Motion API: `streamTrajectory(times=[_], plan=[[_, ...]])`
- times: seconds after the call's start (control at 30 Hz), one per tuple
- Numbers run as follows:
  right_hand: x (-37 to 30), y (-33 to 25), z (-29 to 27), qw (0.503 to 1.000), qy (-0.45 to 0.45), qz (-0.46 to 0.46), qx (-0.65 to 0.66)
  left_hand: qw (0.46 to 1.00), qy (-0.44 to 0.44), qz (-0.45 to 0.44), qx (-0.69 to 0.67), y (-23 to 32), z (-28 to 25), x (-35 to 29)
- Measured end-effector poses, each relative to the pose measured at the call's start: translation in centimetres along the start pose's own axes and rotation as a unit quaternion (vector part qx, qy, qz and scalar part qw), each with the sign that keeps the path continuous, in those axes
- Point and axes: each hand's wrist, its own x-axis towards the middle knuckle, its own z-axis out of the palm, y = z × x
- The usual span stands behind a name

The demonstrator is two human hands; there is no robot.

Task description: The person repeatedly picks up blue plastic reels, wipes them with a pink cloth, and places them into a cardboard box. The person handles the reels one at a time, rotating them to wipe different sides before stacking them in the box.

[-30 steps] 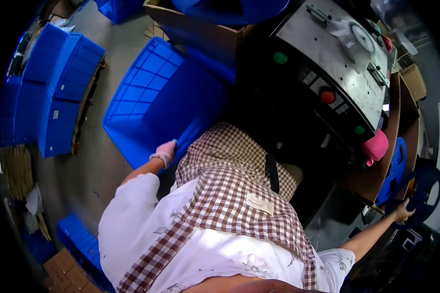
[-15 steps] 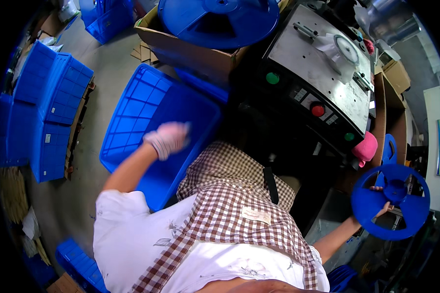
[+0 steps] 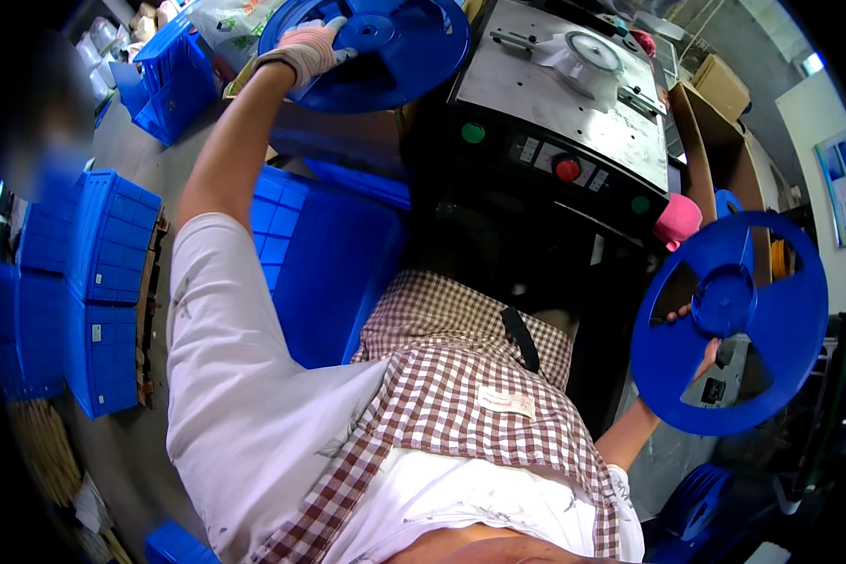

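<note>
Up at the far left, my left hand (image 3: 303, 54), in a white and pink striped glove, reaches over the rim of a blue plastic reel flange (image 3: 399, 80). Its fingers grip the flange beside a cut-out window; the thumb is hard to make out. This flange lies flat on top of a cardboard box. On the right, my bare right hand (image 3: 709, 357) holds up another blue reel flange (image 3: 788, 329), round, with a raised hub and wide windows. Some fingertips show through the openings; the flange covers the rest of the hand.
A machine with a metal top (image 3: 498, 80), a green button (image 3: 473, 133) and a red button (image 3: 567, 168) stands ahead. A blue bin (image 3: 338, 273) sits by my legs. Stacked blue crates (image 3: 113, 254) stand left. A pink object (image 3: 678, 222) hangs at the machine's corner.
My left hand has moved from above the blue bin up and forward onto the flange on the box. The flange in my right hand has come higher and closer. The view has shifted.
</note>
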Motion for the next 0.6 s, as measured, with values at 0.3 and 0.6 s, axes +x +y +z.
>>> streamTrajectory(times=[0.3,0.6], plan=[[-0.9,-0.5,3.7,0.999,-0.05,-0.013,0.01,0.989,0.111,-0.073,-0.064,0.2,-2.0,-1.7],[0.4,5.7,14.1,0.942,-0.211,-0.046,-0.258,0.318,0.101,0.064,-0.94,19.3,3.6,-20.6]])
